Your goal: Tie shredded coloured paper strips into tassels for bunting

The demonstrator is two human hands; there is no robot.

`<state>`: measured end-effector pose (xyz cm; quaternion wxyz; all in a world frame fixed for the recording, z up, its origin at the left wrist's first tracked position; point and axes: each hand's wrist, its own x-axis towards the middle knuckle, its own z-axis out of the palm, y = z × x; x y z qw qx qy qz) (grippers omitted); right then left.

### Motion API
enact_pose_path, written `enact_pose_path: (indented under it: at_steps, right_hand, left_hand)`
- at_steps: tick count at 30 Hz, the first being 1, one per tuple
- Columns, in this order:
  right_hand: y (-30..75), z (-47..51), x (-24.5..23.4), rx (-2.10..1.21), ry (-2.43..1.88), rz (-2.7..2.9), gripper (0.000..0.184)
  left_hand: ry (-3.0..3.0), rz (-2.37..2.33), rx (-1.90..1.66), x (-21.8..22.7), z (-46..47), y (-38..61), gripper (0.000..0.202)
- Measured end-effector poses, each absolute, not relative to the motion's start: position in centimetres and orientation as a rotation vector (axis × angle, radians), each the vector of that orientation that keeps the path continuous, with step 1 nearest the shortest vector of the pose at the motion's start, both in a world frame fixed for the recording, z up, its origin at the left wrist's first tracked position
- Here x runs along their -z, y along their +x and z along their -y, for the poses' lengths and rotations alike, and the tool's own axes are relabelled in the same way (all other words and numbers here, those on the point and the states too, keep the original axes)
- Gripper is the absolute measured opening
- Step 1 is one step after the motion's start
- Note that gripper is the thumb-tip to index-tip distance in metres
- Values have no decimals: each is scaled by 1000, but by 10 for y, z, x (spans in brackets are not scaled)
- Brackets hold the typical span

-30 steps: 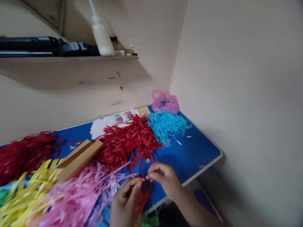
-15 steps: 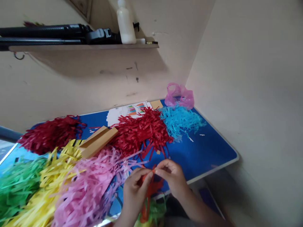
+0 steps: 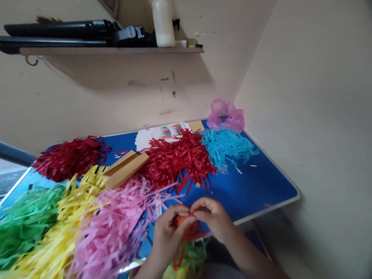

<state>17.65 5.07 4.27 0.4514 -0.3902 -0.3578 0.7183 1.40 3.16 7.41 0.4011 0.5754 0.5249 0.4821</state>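
My left hand (image 3: 170, 230) and my right hand (image 3: 213, 219) meet at the near edge of the blue table (image 3: 261, 186). Both pinch a small bundle of orange-red paper strips (image 3: 186, 232), whose ends hang down below the table edge. Just left of my hands lies a pile of pink paper strips (image 3: 116, 221). Behind my hands sits a heap of red paper strips (image 3: 180, 159), and a heap of light blue strips (image 3: 226, 145) lies to its right.
Yellow strips (image 3: 62, 228), green strips (image 3: 23, 219) and dark red strips (image 3: 69, 157) cover the table's left. A brown cardboard piece (image 3: 124, 168), a printed white sheet (image 3: 158, 132) and a pink plastic bag (image 3: 225, 115) lie behind. A wall shelf (image 3: 110, 49) holds a white bottle (image 3: 162, 23).
My view has swung left and lower, showing more green and yellow strips. My hands have drawn closer together, and the orange-red strips are now bunched between my fingers.
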Motion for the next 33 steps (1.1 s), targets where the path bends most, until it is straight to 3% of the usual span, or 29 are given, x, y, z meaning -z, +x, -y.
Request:
enact_pose_path:
  at_steps: [6,13,18,25,33]
  right_hand:
    - [178,-52,-39,-1971,-906,732,24]
    - [184,-46,-60,-1733,-870,991,18]
    - [191,-43,-65,-1767,-938,1147,12]
    - [192,-34,-75,-1139,-1080,1546,6]
    - [189,-22,-86,-1037,-1145,1601,5]
  left_hand:
    - [1606,-1218,-1151,-76,-33,9,5]
    - [1707,-1078,-1015,-81,-36,5,6]
    - [1681,-1047,-925,-89,-31,-1,13]
    - [2044,-1273,-1120,-80,-17,-2,20]
    - [2275,-1192,-1351,-75,-12,9,19]
